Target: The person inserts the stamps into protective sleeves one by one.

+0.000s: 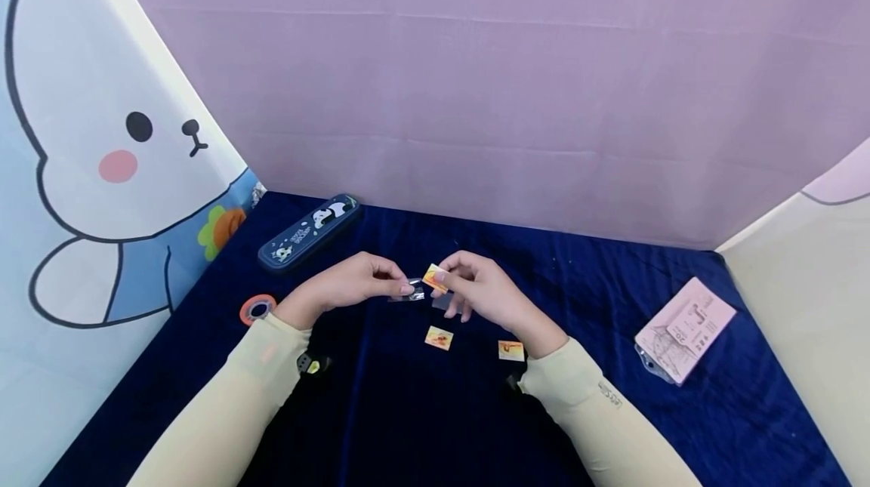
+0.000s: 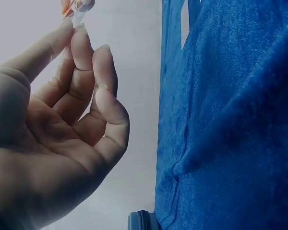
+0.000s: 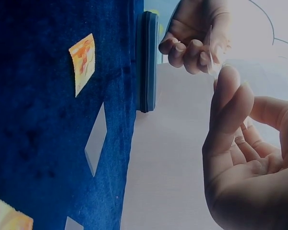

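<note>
In the head view my left hand (image 1: pixel 356 283) pinches a small clear plastic sleeve (image 1: pixel 416 293) by its edge. My right hand (image 1: pixel 484 289) holds a small yellow-orange stamp (image 1: pixel 433 278) between thumb and fingers, close beside the sleeve. Both hands are raised above the cloth, their fingertips nearly meeting. The right wrist view shows the clear sleeve (image 3: pixel 211 48) edge-on near the right fingertips. Below lie a stamp with jagged edges (image 3: pixel 85 62) and a pale rectangular piece (image 3: pixel 97 139). Another stamp (image 1: pixel 511 351) lies by the right wrist.
A dark blue panda pencil case (image 1: pixel 309 232) lies at the back left of the blue cloth (image 1: pixel 421 411). An orange ring, like a tape roll (image 1: pixel 258 309), sits by the left forearm. At the right lies a pink printed packet (image 1: pixel 686 330). A pale curtain (image 1: pixel 476 94) stands behind.
</note>
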Motion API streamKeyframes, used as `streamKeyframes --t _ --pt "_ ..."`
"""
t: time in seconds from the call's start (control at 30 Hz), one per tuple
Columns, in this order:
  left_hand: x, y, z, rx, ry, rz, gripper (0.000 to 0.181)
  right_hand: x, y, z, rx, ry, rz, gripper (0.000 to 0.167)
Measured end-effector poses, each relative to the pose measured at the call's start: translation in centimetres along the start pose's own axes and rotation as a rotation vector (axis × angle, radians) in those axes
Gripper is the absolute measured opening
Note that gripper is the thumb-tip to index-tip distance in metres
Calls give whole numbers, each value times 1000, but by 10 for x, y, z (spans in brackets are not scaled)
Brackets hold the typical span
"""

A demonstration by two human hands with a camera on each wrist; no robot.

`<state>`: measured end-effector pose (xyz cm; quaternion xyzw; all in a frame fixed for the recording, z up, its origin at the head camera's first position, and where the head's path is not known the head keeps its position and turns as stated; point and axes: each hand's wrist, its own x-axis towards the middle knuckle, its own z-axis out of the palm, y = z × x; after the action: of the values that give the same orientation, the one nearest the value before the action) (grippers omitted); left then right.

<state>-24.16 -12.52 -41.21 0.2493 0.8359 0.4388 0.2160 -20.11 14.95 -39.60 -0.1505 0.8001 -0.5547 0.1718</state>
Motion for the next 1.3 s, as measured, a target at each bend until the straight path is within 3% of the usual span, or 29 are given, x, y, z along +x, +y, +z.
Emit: streamKeyframes --t 1.3 --pt "1 2 -1 -1 22 22 22 3 6 4 -4 -27 0 26"
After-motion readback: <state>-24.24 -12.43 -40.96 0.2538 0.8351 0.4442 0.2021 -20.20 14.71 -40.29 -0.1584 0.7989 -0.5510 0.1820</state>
